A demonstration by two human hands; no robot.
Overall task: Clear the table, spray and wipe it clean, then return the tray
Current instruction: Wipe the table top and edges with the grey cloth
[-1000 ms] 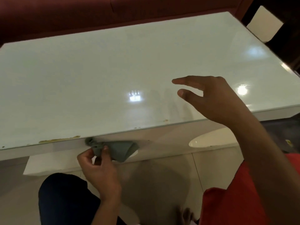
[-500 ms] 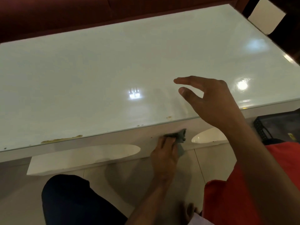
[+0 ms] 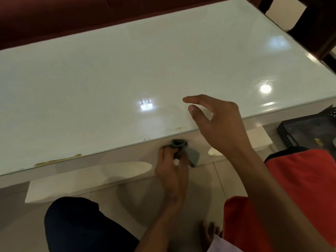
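A glossy white table [image 3: 112,84] fills the view. Yellowish smears [image 3: 58,160] lie along its near edge at the left, and small crumbs [image 3: 179,128] sit near the edge at the middle. My left hand [image 3: 172,166] grips a crumpled grey cloth [image 3: 183,149] against the table's front side, just below the edge. My right hand [image 3: 218,128] hovers over the near edge with fingers relaxed and spread, holding nothing.
A dark red sofa [image 3: 72,19] runs behind the table. A black perforated tray or basket [image 3: 307,130] sits on the floor at the right. Dark furniture [image 3: 316,28] stands at the far right corner. My knee [image 3: 76,224] and red garment [image 3: 300,197] are below.
My left hand carried the cloth from the left along the table's front side to the middle. My right hand stayed almost still over the edge.
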